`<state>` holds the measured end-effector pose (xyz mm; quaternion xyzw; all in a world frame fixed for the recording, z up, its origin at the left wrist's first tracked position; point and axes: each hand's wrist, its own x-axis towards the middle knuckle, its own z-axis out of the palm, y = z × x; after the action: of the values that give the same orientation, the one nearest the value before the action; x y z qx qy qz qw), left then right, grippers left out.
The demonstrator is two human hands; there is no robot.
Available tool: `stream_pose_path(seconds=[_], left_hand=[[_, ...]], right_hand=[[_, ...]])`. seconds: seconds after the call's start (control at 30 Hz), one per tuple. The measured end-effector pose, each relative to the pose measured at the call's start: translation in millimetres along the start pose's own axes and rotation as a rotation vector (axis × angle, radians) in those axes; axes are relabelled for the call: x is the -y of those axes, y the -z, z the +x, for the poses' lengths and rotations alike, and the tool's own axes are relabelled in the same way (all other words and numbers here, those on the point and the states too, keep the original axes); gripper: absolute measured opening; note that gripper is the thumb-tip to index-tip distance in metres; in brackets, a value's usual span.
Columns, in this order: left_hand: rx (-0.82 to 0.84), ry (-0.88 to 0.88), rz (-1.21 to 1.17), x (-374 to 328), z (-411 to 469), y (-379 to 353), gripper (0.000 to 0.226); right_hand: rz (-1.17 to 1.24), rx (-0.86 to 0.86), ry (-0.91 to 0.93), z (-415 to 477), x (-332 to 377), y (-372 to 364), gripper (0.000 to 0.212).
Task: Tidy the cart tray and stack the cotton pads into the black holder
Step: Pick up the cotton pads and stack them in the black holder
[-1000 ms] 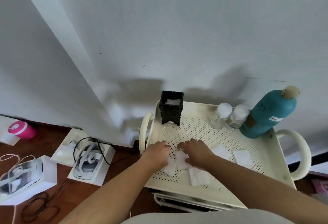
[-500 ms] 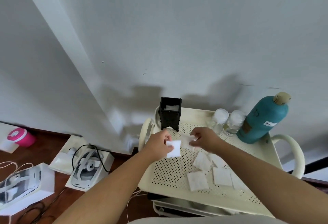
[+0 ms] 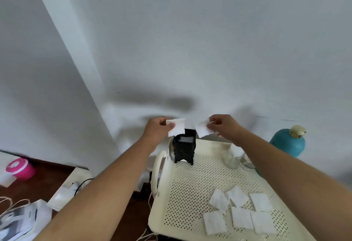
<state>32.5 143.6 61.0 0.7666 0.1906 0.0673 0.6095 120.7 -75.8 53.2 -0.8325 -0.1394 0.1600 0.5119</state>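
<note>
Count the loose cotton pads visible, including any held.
8: one in the left hand, one in the right hand, six scattered on the cart tray. The black holder shows more, uncountable.

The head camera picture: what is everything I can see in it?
Cart tray: one, cream, perforated, lower right.
Black holder: one, tray's far left corner, white pads inside.
Loose cotton pads: about six, white, tray's near right.
Teal bottle: one, gold cap, far right.
Clear bottles: apparently two, mostly hidden behind the right arm.
Pink object: one, floor, left.
White boxes: several, floor, left, with cables.
Left hand: holds a white pad above the holder.
Right hand: holds another pad.
</note>
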Motion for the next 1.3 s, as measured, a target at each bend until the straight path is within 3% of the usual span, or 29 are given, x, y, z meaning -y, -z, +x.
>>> stream_pose_path(seconds=[0.2,0.43,0.67,0.8,0.9,1.1,1.3], left_hand=[[-0.074,-0.014,0.046,7,21,12,0.015],[-0.123,-0.003,0.062,27,33,20,0.006],[-0.126,0.028,0.057,51,36,30,0.006],[-0.113,0.026,0.061,56,37,29,0.007],[-0.115,0.027,0.062,57,38,29,0.009],[-0.122,0.034,0.066,61,40,27,0.01],[-0.146,0.02,0.054,60,39,24,0.011]], right_hand=[[-0.046,-0.084,0.028,28,14,-22,0.009],[-0.269,0.032,0.014,53,12,-51,0.011],[-0.274,0.1,-0.114,56,6,-62,0.012],[-0.323,0.195,-0.132,55,7,-67,0.026],[-0.364,0.203,-0.128,54,4,-74,0.022],[-0.598,-0.024,0.033,53,-4,-87,0.013],[-0.72,-0.063,0.234,54,-18,-87,0.009]])
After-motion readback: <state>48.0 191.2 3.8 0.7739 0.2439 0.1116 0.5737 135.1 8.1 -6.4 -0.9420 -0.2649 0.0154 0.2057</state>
